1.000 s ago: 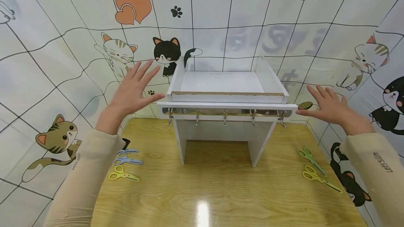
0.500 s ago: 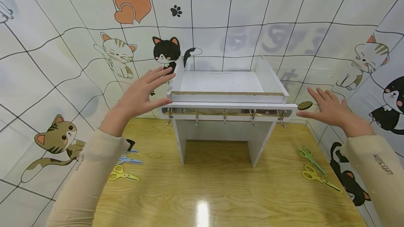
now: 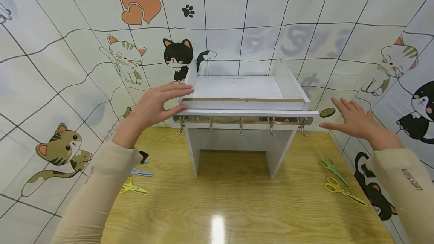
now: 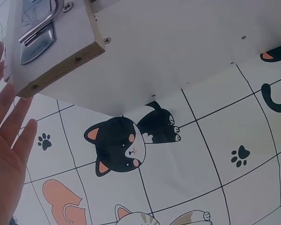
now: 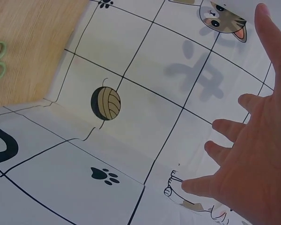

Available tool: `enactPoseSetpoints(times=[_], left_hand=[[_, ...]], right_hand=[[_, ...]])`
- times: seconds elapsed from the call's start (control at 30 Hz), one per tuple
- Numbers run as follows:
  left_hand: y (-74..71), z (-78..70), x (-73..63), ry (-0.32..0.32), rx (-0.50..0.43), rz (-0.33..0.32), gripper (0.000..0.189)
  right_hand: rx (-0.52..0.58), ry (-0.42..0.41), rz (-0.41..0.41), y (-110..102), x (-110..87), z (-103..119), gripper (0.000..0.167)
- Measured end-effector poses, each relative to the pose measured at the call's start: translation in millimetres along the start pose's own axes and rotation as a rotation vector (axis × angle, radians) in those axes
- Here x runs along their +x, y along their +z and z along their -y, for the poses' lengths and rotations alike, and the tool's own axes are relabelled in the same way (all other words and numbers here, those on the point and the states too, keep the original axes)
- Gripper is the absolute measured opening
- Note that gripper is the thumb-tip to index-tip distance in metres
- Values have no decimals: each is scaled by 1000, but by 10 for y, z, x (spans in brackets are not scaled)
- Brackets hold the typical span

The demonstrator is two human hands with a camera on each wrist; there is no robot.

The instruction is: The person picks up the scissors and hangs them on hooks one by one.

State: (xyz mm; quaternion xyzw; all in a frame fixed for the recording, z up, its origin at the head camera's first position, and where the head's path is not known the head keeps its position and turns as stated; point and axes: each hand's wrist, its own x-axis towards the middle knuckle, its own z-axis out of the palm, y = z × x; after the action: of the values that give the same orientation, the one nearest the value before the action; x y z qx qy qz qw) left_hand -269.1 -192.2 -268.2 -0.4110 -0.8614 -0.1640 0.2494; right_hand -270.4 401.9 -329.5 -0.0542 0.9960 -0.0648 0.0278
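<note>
A white shelf [image 3: 230, 148] with a shallow tray top stands on the wooden table, and a metal strip with several hooks [image 3: 241, 125] runs along its front. At the shelf's upper left corner is my left hand [image 3: 152, 104], its fingers straight and reaching over the left side. In the left wrist view those fingers lie beside the end of the hook board [image 4: 61, 56]; whether they touch it I cannot tell. My right hand [image 3: 356, 121] hovers apart from the shelf's right end with fingers spread and nothing held. The right wrist view shows it before the printed wall.
Yellow scissors [image 3: 135, 188] and blue scissors [image 3: 142, 172] lie on the table's left side, partly behind my left sleeve. Green scissors [image 3: 335, 172] and other yellow scissors [image 3: 344, 190] lie at the right. A cat-printed sheet [image 3: 237, 10] surrounds the table [image 3: 251, 206].
My left hand has moved right and down, from beside the shelf to its upper left corner. The right hand has dropped slightly. The shelf stays where it was.
</note>
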Motion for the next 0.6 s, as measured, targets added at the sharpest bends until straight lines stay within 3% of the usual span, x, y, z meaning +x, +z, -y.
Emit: enactPoseSetpoints(times=[0.43, 0.6], left_hand=[[34, 11, -17, 50, -33, -67, 36], [38, 8, -19, 41, -29, -72, 36]], right_hand=[[2, -14, -7, 137, -52, -76, 113], [-6, -71, -54, 199, -49, -117, 109]])
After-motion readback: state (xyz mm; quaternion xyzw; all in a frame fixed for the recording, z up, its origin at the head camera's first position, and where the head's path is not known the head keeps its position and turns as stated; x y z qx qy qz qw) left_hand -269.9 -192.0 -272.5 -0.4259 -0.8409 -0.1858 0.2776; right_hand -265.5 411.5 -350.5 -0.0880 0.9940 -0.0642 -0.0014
